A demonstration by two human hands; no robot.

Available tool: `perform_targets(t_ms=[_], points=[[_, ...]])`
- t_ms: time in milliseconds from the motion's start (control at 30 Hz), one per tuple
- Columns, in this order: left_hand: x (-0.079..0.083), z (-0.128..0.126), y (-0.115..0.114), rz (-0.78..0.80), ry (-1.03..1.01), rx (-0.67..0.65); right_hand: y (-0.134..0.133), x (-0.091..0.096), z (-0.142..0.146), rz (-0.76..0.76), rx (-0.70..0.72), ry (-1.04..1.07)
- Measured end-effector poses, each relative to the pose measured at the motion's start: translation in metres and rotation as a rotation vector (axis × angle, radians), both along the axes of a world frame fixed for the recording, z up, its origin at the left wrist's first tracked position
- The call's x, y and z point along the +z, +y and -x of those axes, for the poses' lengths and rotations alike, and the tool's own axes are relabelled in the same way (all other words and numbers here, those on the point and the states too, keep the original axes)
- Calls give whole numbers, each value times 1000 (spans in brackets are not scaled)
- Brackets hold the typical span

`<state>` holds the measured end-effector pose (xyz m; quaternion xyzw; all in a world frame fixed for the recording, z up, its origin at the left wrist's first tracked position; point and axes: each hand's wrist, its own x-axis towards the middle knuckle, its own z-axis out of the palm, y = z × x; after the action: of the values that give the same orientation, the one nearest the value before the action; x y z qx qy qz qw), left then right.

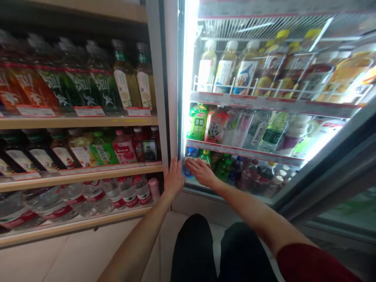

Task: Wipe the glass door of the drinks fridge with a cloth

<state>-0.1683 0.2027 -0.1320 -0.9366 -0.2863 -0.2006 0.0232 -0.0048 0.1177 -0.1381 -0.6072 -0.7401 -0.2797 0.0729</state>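
Observation:
My left hand (pixel 174 179) lies flat and open against the white frame (pixel 172 98) of a lit drinks fridge, fingers pointing up. My right hand (pixel 201 172) reaches onto the fridge's bottom shelf, fingers stretched over a blue-labelled bottle (pixel 188 167) at the left end of the row. Green bottles (pixel 223 168) and dark cola bottles (pixel 258 177) stand just to its right. Whether the right hand grips the bottle cannot be seen.
The fridge door (pixel 329 172) is swung open to the right. Upper fridge shelves (pixel 264 102) hold juice and tea bottles. To the left, wooden shelves (pixel 79 122) carry tea, juice and water bottles. My knees in black trousers (pixel 217 250) are low in the middle.

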Motion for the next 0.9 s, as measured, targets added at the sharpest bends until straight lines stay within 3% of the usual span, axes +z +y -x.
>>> perform_targets(t_ms=[167, 300, 533, 733, 900], points=[[4, -12, -14, -19, -11, -52, -29, 10, -14, -69, -141, 32], [9, -24, -27, -18, -11, -108, -46, 16, -21, -31, -116, 15], [25, -37, -37, -20, -9, -116, -51, 45, -25, -168, -282, 62], [38, -46, -43, -50, -16, -140, -69, 55, -35, -140, -246, -3], [55, -55, -49, -55, -12, -147, -70, 74, -41, -289, -364, 73]])
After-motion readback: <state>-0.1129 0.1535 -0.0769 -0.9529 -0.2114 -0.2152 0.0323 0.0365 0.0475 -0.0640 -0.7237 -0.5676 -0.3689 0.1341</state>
